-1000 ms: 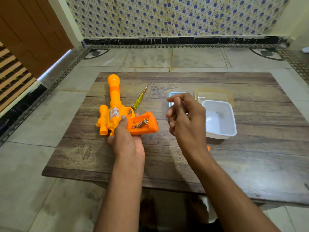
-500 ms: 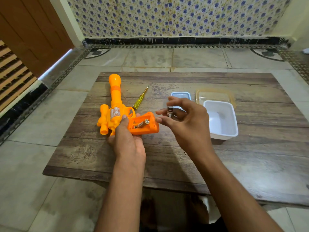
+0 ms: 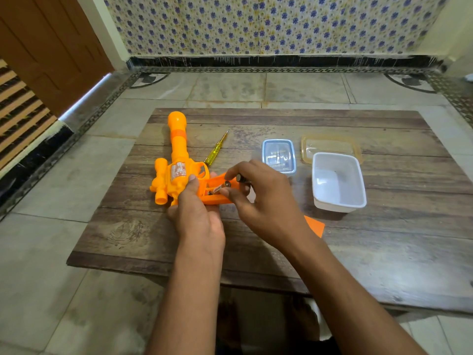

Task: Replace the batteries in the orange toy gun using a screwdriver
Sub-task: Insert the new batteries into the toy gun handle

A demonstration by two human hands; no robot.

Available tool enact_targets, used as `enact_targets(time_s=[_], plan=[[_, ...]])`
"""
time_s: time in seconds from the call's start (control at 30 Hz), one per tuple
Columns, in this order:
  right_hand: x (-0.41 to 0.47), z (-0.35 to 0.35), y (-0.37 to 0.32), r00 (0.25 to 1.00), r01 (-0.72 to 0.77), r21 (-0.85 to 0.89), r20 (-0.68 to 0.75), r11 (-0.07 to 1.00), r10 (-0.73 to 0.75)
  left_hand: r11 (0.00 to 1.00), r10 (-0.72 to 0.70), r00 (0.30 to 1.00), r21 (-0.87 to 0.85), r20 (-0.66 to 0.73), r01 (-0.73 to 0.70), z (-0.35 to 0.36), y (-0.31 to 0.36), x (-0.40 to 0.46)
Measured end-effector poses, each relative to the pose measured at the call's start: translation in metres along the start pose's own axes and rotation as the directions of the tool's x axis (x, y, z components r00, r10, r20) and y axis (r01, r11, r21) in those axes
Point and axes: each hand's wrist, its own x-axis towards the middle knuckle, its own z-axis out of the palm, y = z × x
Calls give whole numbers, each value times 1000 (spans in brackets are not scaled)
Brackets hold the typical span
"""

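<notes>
R hand (image 3: 266, 201) w/ battery (image 3: 240, 178) over gun (image 3: 179, 172)

Orange cover (image 3: 315, 225) mostly hidden behind right wrist, blue-rimmed box (image 3: 278, 155) contents too blurred to tell

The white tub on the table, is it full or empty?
Empty: the white tub stands open and upright, its bare bottom shows, and its clear lid lies behind it.

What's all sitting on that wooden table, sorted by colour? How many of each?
Orange: 2, the toy gun and a flat orange piece, partly hidden behind the right wrist
Yellow: 1, the screwdriver
White: 1, the open tub
Clear: 2, the blue-rimmed box and the orange-rimmed lid
Batteries: 2, one in the gun's grip, one in the right hand's fingers
Total: 8
</notes>
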Motion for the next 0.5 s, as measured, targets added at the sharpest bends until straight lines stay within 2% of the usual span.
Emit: enact_targets(time_s=[0.23,0.5], plan=[[2,6,5,996,-31,-31,-81,999,28,1000,-22,1000,-17,-8,22,1,-2,1],[5,10,3,993,79,-94,-83,993,-86,997,-75,996,-15,53,76,-1,-5,9]])
